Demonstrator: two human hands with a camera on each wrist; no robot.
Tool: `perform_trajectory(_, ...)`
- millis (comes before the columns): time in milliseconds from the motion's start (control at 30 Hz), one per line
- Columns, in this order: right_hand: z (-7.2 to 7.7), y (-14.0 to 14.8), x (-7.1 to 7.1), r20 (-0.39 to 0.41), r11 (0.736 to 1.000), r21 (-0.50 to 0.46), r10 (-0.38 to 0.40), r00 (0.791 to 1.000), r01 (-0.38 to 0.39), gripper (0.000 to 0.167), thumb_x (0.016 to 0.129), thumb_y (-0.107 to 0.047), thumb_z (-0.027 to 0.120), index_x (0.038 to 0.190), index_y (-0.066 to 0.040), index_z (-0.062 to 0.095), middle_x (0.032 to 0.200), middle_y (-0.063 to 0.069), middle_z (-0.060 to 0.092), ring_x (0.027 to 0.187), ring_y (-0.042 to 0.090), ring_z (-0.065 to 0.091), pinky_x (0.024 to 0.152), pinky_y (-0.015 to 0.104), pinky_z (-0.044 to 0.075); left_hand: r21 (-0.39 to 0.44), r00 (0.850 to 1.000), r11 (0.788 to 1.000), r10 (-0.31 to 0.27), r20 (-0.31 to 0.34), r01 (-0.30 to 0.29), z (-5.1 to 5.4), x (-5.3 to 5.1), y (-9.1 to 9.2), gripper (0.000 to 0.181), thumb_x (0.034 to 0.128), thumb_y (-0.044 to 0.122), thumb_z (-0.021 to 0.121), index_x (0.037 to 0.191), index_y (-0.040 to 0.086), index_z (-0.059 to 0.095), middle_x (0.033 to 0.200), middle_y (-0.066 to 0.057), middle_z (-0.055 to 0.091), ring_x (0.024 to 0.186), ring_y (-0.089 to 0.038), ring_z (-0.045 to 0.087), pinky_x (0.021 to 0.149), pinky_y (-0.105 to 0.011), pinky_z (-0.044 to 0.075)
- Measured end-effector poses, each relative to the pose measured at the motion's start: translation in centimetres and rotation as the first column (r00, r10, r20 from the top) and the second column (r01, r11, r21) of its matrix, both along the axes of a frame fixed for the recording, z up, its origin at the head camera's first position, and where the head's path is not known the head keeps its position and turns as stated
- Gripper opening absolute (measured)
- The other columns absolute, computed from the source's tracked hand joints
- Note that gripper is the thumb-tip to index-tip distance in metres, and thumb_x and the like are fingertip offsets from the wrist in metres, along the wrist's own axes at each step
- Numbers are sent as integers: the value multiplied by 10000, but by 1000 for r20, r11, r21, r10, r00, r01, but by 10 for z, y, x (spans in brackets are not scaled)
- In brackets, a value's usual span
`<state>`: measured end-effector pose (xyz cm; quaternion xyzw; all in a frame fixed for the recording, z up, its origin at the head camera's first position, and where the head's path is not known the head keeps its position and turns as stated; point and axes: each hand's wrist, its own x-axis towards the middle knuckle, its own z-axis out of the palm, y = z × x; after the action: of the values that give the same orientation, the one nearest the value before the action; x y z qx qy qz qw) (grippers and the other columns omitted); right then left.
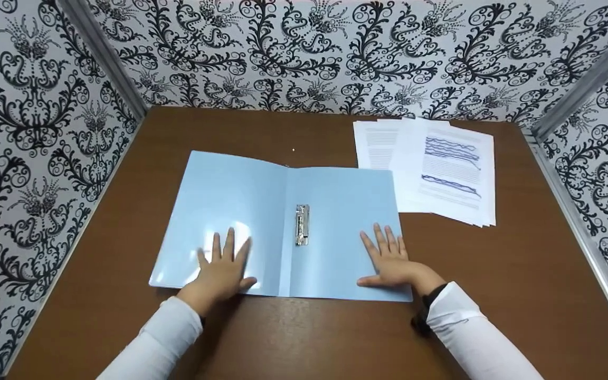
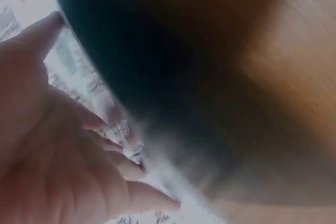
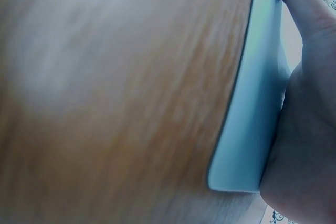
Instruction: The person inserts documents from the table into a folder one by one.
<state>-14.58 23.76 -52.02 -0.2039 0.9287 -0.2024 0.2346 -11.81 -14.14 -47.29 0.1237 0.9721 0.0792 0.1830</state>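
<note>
The folder (image 1: 268,221) is unfolded, left hand (image 1: 221,276) and right hand (image 1: 391,267) spread on it, gripping nothing; papers (image 1: 452,170) lie outside, near the table's (image 1: 304,343) far right corner.

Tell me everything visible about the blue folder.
The light-blue folder lies open on the table, glossy and plastic-looking, with glare on its left half. A metal clip, holding no paper, sits right of the spine. The folder's upper right corner hides part of the white sheets. The left hand appears to rest on the left half, the right hand on the right.
</note>
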Motion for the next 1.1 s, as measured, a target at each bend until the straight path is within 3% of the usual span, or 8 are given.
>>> perform_trajectory(233,0,-3,-1,-8,1000,6,9,1000,-9,1153,799,-664,633,1553,-57,7,1562,286,-205,1413,480,-249,1096,634,-159,-102,995,993,-44,87,53,0,-14,13,868,904,500,611,1549,93,194,1584,-291,71,1292,-672,247,950,-620,436)
perform_trajectory(467,4,-3,-1,13,999,28,17,1000,-17,1119,830,-623,633,1553,-51,-2,1558,288,-214,1415,487,-239,1095,647,-144,-327,992,937,-98,83,120,1,-37,22,1040,774,692,619,1559,167,184,1551,-274,226,1209,-511,452,906,-541,491)
perform_trajectory(567,4,-2,0,-3,1000,17,9,1000,-9,1111,828,-602,651,1553,-44,21,1561,295,-194,1417,494,-222,1094,654,-131,-318,988,937,-111,110,141,0,-46,23,1110,732,713,644,1560,145,171,1563,-268,202,1349,-511,320,1013,-652,359)
perform_trajectory(667,2,-2,1,-9,1000,8,10,1000,-10,1120,821,-615,648,1553,-48,17,1561,294,-197,1416,495,-223,1093,653,-133,-236,982,963,-90,166,128,-1,-54,22,1137,716,658,707,1559,134,152,1602,-245,68,1440,-528,72,1035,-748,205)
perform_trajectory(767,1,-1,1,-12,1000,13,8,1000,-8,1128,814,-624,650,1553,-51,19,1562,292,-196,1416,497,-220,1095,655,-126,-155,972,985,-43,231,81,0,-59,23,1151,715,636,729,1565,158,117,1612,-221,-64,1422,-558,-41,1019,-762,197)
perform_trajectory(933,1,0,1,-21,999,43,-19,1000,20,1121,810,-602,671,1558,-66,31,1571,278,-183,1426,485,-206,1104,654,-107,-129,961,992,18,277,18,4,-70,42,1077,793,753,545,1573,187,65,1595,-256,-97,1379,-625,-7,979,-758,272)
perform_trajectory(1033,1,-1,0,-22,998,49,-24,999,25,1121,811,-601,671,1558,-69,27,1572,273,-184,1428,482,-205,1107,650,-109,-171,970,985,40,238,1,2,-76,53,1093,795,797,477,1572,161,45,1579,-307,-63,1341,-670,82,939,-730,354)
perform_trajectory(1100,2,-2,0,-24,998,51,-21,999,22,1119,814,-603,667,1558,-66,26,1572,273,-185,1428,482,-204,1108,648,-110,-208,983,978,43,181,-4,0,-81,57,1112,786,807,474,1571,144,48,1570,-331,-24,1302,-652,262,951,-705,372)
